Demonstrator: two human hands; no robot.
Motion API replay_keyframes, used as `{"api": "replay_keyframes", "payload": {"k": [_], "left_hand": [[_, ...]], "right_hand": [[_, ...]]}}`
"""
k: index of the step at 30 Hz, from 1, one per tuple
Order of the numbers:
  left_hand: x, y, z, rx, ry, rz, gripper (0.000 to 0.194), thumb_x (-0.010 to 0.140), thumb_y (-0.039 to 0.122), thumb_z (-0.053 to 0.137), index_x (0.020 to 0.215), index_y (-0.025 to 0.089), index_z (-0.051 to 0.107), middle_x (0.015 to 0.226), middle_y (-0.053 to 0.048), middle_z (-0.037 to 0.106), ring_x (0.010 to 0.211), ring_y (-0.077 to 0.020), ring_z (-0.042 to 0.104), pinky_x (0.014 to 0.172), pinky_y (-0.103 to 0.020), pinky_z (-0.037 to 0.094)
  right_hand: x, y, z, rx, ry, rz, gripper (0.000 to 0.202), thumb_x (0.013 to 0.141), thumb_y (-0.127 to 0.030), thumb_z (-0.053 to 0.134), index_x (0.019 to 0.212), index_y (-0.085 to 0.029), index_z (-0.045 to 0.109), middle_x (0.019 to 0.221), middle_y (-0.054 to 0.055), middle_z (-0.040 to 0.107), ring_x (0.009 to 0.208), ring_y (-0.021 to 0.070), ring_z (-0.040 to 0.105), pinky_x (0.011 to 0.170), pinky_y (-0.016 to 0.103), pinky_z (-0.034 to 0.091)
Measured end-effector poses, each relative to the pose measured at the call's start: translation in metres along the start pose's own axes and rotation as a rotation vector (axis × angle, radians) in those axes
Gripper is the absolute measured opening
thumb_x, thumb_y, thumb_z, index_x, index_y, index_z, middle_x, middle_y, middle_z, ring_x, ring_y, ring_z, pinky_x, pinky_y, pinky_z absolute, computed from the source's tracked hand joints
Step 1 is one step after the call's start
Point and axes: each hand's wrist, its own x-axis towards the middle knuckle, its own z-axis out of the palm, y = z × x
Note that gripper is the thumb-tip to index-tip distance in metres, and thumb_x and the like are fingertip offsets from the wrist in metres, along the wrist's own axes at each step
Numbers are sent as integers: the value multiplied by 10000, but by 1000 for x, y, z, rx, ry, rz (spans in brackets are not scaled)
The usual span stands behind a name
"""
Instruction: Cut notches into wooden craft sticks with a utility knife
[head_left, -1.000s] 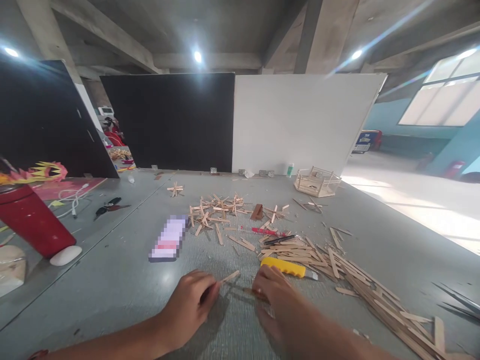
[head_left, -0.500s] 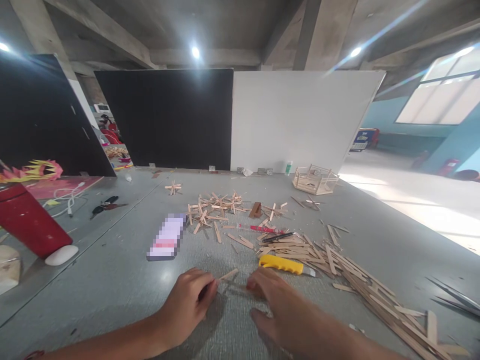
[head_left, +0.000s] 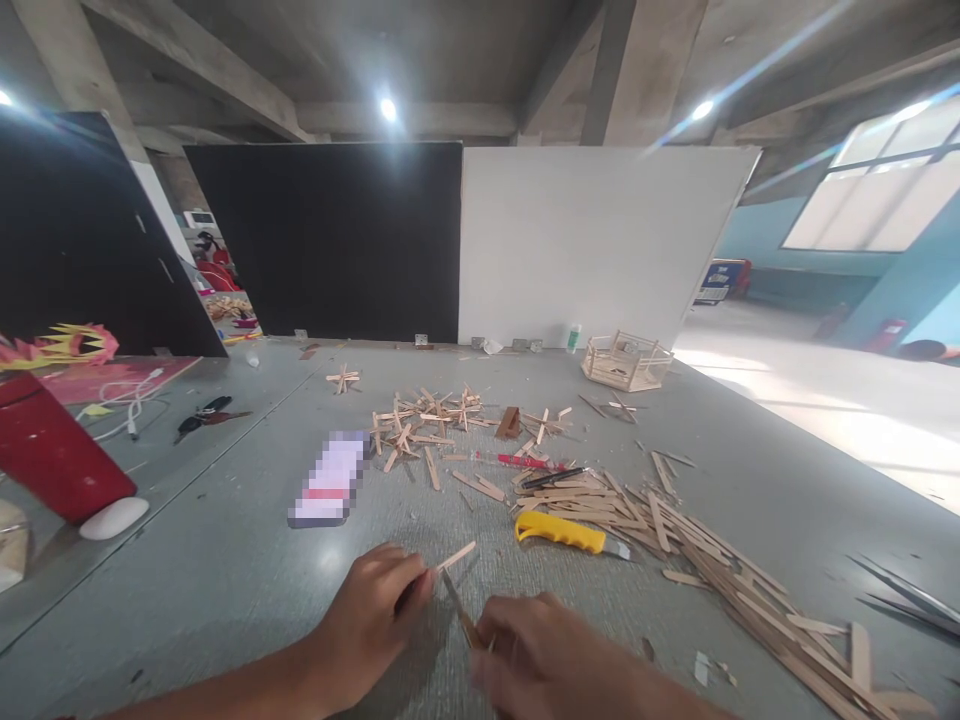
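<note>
My left hand (head_left: 382,610) pinches a small wooden craft stick (head_left: 457,556), whose free end points up and to the right above the table. My right hand (head_left: 536,640), smeared by motion, is closed round a thin metal blade-like tool (head_left: 457,603). The tool's tip meets or lies very close to the stick beside my left fingertips; whether it is a knife or a file I cannot tell. Just beyond my right hand lies a yellow-handled utility knife (head_left: 562,532). A long heap of craft sticks (head_left: 720,570) runs along the right.
A phone (head_left: 330,480) lies left of a pile of joined sticks (head_left: 427,415). Farther back stands a hexagonal stick frame (head_left: 626,362). A red bottle (head_left: 60,450) is tilted at the left, near a white mouse (head_left: 114,518). Pointed metal tools (head_left: 911,600) lie far right.
My right hand has drawn back toward me, and the tool has swung from nearly level to slanting toward the stick. My left hand keeps its pinch almost in place.
</note>
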Motion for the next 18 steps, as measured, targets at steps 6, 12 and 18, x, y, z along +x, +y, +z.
{"api": "replay_keyframes", "payload": {"k": [6, 12, 18], "left_hand": [[2, 4, -6, -136, -104, -91, 432, 1102, 332, 382, 687, 217, 415, 645, 21, 532, 606, -150, 469, 608, -273, 316], [11, 4, -17, -413, -242, -300, 521, 1116, 529, 346, 698, 221, 396, 600, 56, 402, 560, -134, 408, 571, -261, 271], [15, -5, -18, -647, -255, -408, 568, 1076, 673, 383, 769, 208, 492, 638, 50, 438, 598, -139, 411, 578, -254, 290]], "right_hand": [[5, 12, 12, -83, 54, 86, 283, 811, 51, 566, 913, -203, 638, 930, 57, 754, 793, 185, 721, 677, 250, 444], [21, 42, 28, -367, 211, -73, 160, 959, -123, 700, 857, -206, 608, 820, 27, 730, 617, 178, 678, 537, 313, 293], [32, 60, 26, -379, 230, -122, 174, 1059, -173, 606, 887, -196, 592, 794, 15, 712, 637, 185, 676, 566, 317, 300]]}}
